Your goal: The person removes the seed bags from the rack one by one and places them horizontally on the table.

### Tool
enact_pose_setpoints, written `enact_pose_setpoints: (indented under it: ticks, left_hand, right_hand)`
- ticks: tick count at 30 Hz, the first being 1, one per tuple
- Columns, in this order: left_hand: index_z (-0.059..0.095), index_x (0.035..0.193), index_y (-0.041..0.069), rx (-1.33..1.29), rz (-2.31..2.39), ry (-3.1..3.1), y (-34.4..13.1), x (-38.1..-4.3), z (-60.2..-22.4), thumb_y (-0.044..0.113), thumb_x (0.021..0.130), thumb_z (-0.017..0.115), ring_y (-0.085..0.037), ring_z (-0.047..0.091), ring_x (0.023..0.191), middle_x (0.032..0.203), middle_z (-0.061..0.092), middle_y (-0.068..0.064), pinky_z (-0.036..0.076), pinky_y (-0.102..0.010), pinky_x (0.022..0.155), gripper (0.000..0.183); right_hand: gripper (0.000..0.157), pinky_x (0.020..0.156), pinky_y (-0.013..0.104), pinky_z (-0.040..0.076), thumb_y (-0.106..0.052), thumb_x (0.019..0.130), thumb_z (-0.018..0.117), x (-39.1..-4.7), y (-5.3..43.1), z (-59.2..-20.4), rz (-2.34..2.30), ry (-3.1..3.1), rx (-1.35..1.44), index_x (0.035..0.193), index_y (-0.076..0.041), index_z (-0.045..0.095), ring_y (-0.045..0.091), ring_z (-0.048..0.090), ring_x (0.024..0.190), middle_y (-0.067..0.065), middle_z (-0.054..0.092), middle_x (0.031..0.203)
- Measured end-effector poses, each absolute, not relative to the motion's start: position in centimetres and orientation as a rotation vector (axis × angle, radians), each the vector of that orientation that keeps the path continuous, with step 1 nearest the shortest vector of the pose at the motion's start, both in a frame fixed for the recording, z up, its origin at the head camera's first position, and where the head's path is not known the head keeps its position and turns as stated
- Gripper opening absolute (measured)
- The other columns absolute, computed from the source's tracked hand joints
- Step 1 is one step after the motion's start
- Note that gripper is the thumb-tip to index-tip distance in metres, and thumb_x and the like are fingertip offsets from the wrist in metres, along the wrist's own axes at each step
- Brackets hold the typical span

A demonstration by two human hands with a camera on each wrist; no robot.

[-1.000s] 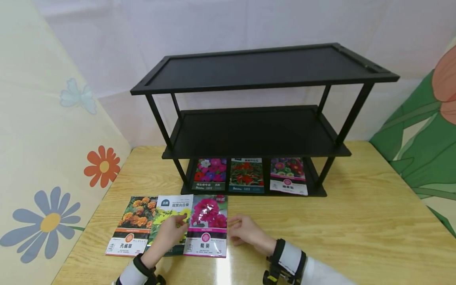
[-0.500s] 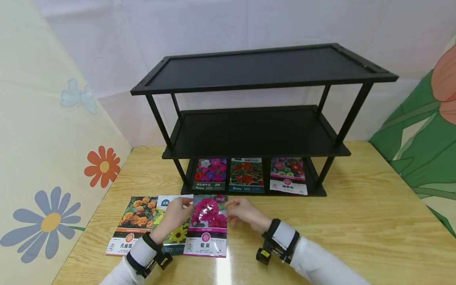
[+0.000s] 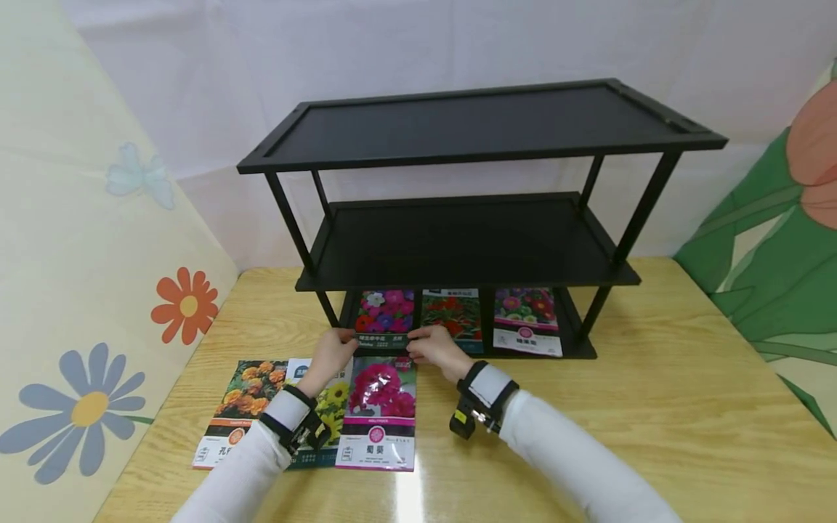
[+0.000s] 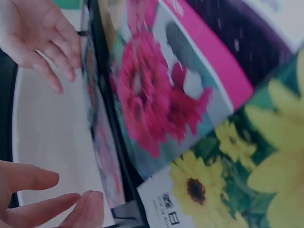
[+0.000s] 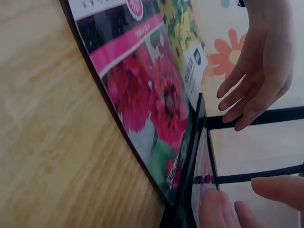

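In the head view my left hand (image 3: 332,354) is at the left front corner of a seed packet with pink, red and purple flowers (image 3: 386,312) on the lowest shelf. My right hand (image 3: 439,347) hovers at that packet's right side, overlapping the red-flower packet (image 3: 451,319). Fingers of both hands are loosely bent with nothing held, as the left wrist view shows with my left fingers (image 4: 42,204) apart from the packets. Below the hands lie a magenta hollyhock packet (image 3: 377,414), a yellow sunflower packet (image 3: 333,410), partly covered by my left arm, and an orange marigold packet (image 3: 245,396).
A black tiered rack (image 3: 464,243) stands at the back; its middle board (image 3: 458,247) hangs over the lowest shelf. A third packet with mixed flowers (image 3: 526,319) lies at that shelf's right. The wooden table (image 3: 654,436) stretches to the right.
Both hands have moved forward, from the packets on the table to the front of the lowest shelf, one at each side of its left packet. The packets have stayed in place.
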State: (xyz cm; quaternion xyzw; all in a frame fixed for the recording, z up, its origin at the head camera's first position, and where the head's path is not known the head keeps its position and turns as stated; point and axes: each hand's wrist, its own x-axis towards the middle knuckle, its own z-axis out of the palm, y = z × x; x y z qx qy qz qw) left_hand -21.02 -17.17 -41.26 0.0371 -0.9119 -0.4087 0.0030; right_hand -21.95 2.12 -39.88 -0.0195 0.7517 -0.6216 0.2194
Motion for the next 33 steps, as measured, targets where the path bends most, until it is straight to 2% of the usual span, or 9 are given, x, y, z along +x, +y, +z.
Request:
enact_pose_setpoints:
  ticks: [4,7,11,14,16,21,27,29,33]
  left_hand:
    - [0.057,0.105,-0.014,0.095,-1.234,-2.823,-17.4,-22.2,-41.8,0.004,0.083,0.050,-0.012,0.047,0.051,0.080,0.062,-0.018,0.039,-0.023,0.047,0.029]
    - [0.061,0.097,-0.013,0.081,-1.204,-2.809,-17.4,-22.7,-42.0,0.003,0.083,0.050,-0.008,0.040,0.045,0.062,0.055,-0.008,0.034,-0.021,0.043,0.024]
    - [0.059,0.070,-0.010,0.041,-1.171,-2.774,-17.0,-23.0,-42.0,0.000,0.082,0.048,-0.006,0.026,0.037,0.046,0.034,0.002,0.023,-0.022,0.037,0.019]
    - [0.056,0.062,-0.003,-0.013,-1.182,-2.719,-17.3,-23.5,-42.8,0.001,0.081,0.047,-0.009,0.027,0.037,0.045,0.033,0.001,0.023,-0.025,0.036,0.021]
    - [0.056,0.062,-0.003,-0.035,-1.145,-2.661,-18.2,-25.2,-45.8,0.002,0.079,0.047,-0.010,0.030,0.037,0.045,0.036,0.002,0.024,-0.025,0.035,0.020]
    - [0.058,0.065,0.000,-0.013,-1.004,-2.611,-20.6,-30.3,-54.9,0.005,0.074,0.048,-0.011,0.036,0.038,0.047,0.041,0.003,0.029,-0.026,0.035,0.015]
    - [0.045,0.053,0.013,0.044,-0.937,-2.603,-21.5,-33.1,-59.9,0.005,0.070,0.050,-0.016,0.035,0.040,0.048,0.040,-0.001,0.029,-0.030,0.035,0.020]
    - [0.041,0.051,0.017,0.035,-0.924,-2.569,-21.7,-33.7,-60.8,0.006,0.068,0.048,-0.013,0.032,0.040,0.047,0.037,0.003,0.026,-0.028,0.034,0.021]
    - [0.049,0.053,0.013,0.020,-0.940,-2.526,-21.6,-33.5,-60.6,0.005,0.066,0.047,-0.014,0.031,0.042,0.048,0.039,0.002,0.025,-0.028,0.035,0.015]
  right_hand:
    - [0.040,0.084,0.042,0.044,0.002,0.082,0.048,-23.2,1.9,-40.2,-1.732,2.103,0.007,0.121,0.013,0.044,0.037,0.051,0.100,0.027,0.052,0.110]
    - [0.040,0.084,0.038,0.045,0.001,0.082,0.049,-24.6,1.9,-42.1,-1.769,2.139,-0.005,0.121,0.009,0.047,0.031,0.053,0.100,0.023,0.051,0.116]
    - [0.040,0.075,0.029,0.049,-0.004,0.079,0.055,-29.2,2.0,-48.9,-1.815,2.164,0.014,0.118,0.004,0.052,0.019,0.059,0.090,0.016,0.053,0.116]
    - [0.043,0.072,0.029,0.050,-0.008,0.077,0.058,-32.6,1.4,-54.2,-1.818,2.175,0.030,0.118,0.005,0.051,0.018,0.059,0.090,0.016,0.052,0.117]
    - [0.046,0.073,0.031,0.050,-0.010,0.076,0.060,-33.5,1.2,-55.9,-1.825,2.170,0.017,0.119,0.004,0.051,0.019,0.058,0.092,0.017,0.050,0.119]
    - [0.050,0.072,0.033,0.049,-0.012,0.077,0.060,-31.4,0.8,-52.9,-1.780,2.212,-0.018,0.121,0.006,0.047,0.026,0.056,0.095,0.021,0.048,0.120]
    - [0.047,0.091,0.046,0.037,-0.004,0.085,0.047,-25.9,0.3,-43.9,-1.690,2.194,0.068,0.129,0.010,0.036,0.038,0.035,0.119,0.025,0.035,0.132]
    - [0.047,0.093,0.045,0.036,-0.003,0.086,0.046,-25.9,0.4,-43.9,-1.684,2.195,0.063,0.130,0.009,0.034,0.037,0.033,0.121,0.024,0.033,0.134]
    - [0.048,0.084,0.038,0.044,-0.010,0.085,0.050,-30.0,0.8,-50.7,-1.711,2.207,-0.028,0.129,0.006,0.038,0.033,0.044,0.112,0.022,0.040,0.129]
